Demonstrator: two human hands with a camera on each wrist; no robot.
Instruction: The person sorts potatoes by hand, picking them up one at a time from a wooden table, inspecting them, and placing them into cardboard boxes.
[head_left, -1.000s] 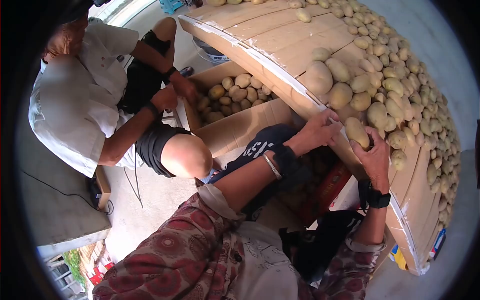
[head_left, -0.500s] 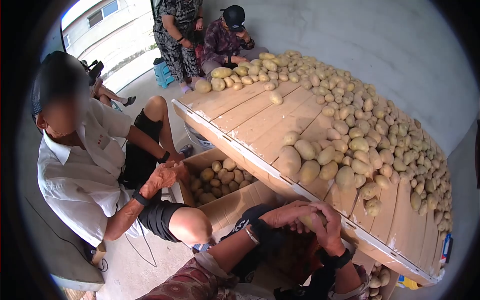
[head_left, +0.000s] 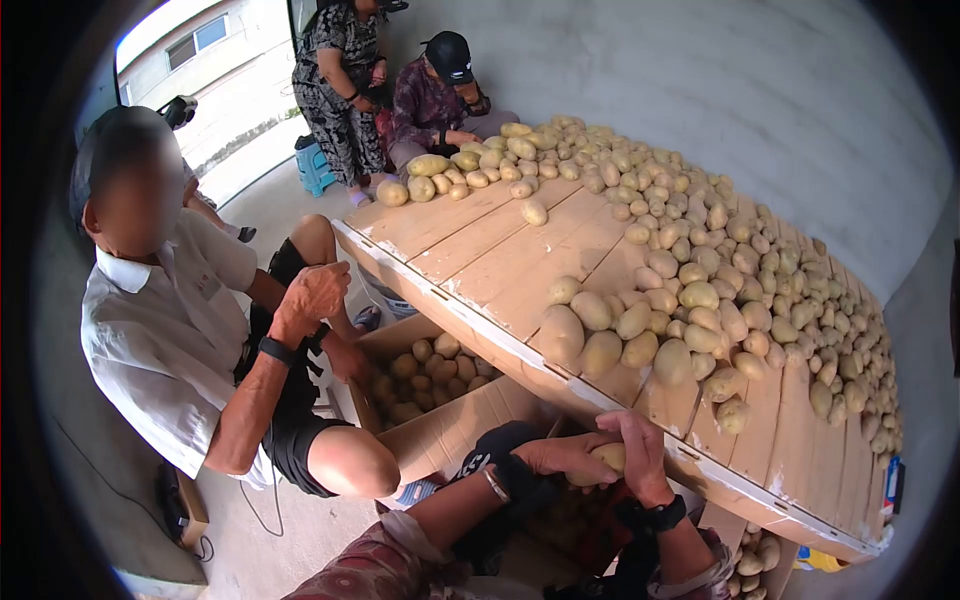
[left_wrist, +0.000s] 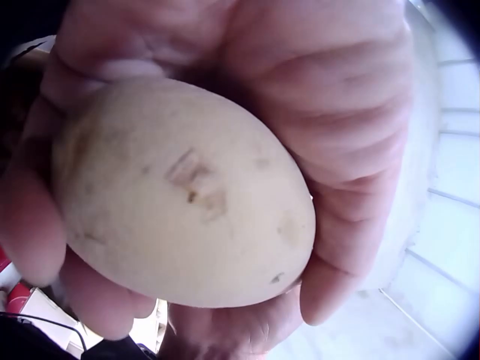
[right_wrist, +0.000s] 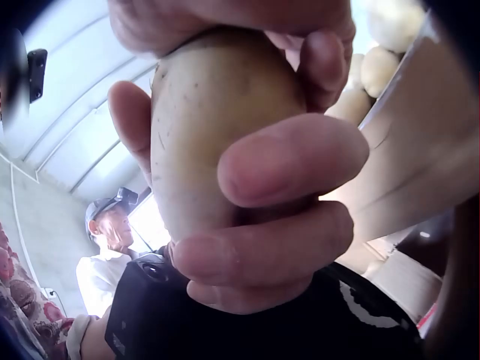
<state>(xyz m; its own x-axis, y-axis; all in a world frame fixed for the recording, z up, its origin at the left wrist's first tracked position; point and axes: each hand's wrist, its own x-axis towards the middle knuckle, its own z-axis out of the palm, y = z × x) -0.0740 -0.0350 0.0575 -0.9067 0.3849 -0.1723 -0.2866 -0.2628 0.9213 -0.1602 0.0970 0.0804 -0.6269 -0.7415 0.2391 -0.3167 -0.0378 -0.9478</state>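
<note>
My left hand (head_left: 562, 456) grips a pale yellow potato (head_left: 608, 458) just off the near edge of the table. Its fingers curl round both sides of the potato (left_wrist: 184, 195) in the left wrist view, where a small scarred patch shows on the skin. Beside it, my right hand (head_left: 645, 462) is raised with fingers fairly straight over the potato. In the right wrist view my right hand (right_wrist: 232, 16) lies against the potato's upper end, while curled fingers (right_wrist: 292, 165) wrap its side; the contact is partly hidden.
The wooden table (head_left: 480, 235) carries a large heap of potatoes (head_left: 720, 260). A cardboard box (head_left: 455, 430) of potatoes stands left of my hands. A person in a white shirt (head_left: 165, 340) sits at the left, and two people are beyond the table.
The potato has moved down from the table edge, passing from my right hand's hold to my left hand's grip. My right fingers have lifted, and the view now takes in more of the room.
</note>
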